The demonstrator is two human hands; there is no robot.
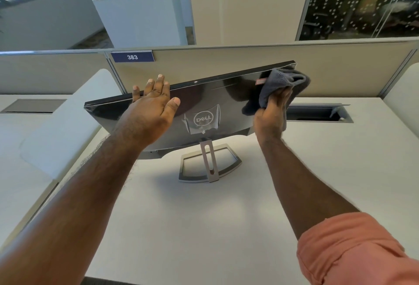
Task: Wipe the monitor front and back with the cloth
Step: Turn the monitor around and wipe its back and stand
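**Back Panel Under the Cloth, Tipping Risk Ahead**

While our right hand [273, 112] clamps a bunched grey cloth [282, 86] against the glossy back of the monitor [204, 105], our left hand [152, 105] lies flat on the panel with straight fingers reaching over the top edge, gripping nothing. We see the monitor in the middle of the frame, its back turned toward us and its screen side facing the partition [226, 67] behind. It stands on a slim stand [209, 162] resting on the white surface [204, 228].

We judge the back wipe to be under way, with the cloth pressed at the upper right corner of the panel, near a small red sticker. Most of the dark panel to the left of the cloth looks untouched by it for now, and we cannot see the front at all.

What could go wrong from here: we press near a corner, far from the stand, so a hard stroke could twist or rock the monitor on its narrow base. Our flat left hand only steadies; it could slip on the shiny plastic. Bare fingers on the gloss may leave fresh smudges. A loose fold of cloth could also catch the sticker and peel it. An open cable hatch [317, 114] sits right of centre.
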